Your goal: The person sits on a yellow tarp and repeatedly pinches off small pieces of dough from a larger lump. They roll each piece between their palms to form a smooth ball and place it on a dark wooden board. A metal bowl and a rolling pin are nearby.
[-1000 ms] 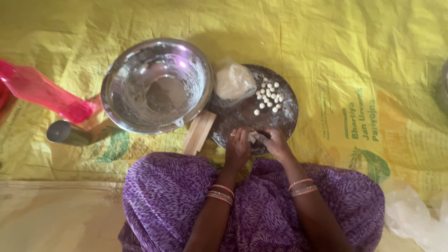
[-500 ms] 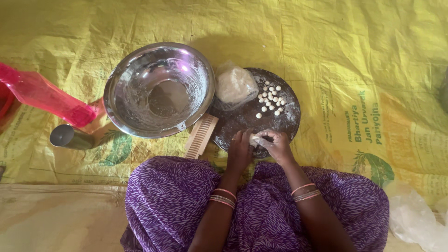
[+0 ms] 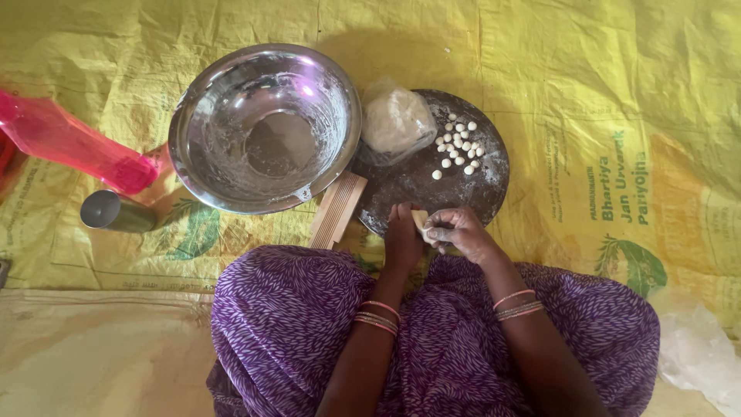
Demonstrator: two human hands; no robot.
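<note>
My left hand (image 3: 403, 235) and my right hand (image 3: 457, 230) meet at the near rim of a round dark board (image 3: 421, 181). Between their fingers they pinch a small piece of pale dough (image 3: 421, 222). Several tiny dough balls (image 3: 458, 144) lie in a cluster on the far right part of the board. A bigger lump of dough wrapped in clear plastic (image 3: 396, 120) rests on the board's far left edge. I sit cross-legged in purple patterned cloth (image 3: 309, 324), with bangles on both wrists.
A large steel bowl (image 3: 265, 127) dusted with flour stands left of the board, over a ribbed wooden piece (image 3: 337, 210). A pink bottle (image 3: 69, 143) and a steel tumbler (image 3: 116, 212) lie at the left. Everything rests on a yellow sack mat (image 3: 617, 93); crumpled plastic (image 3: 698, 351) is lower right.
Both hands stay at the board's near rim, working the small dough piece. The view has shifted slightly; nothing else on the mat has moved.
</note>
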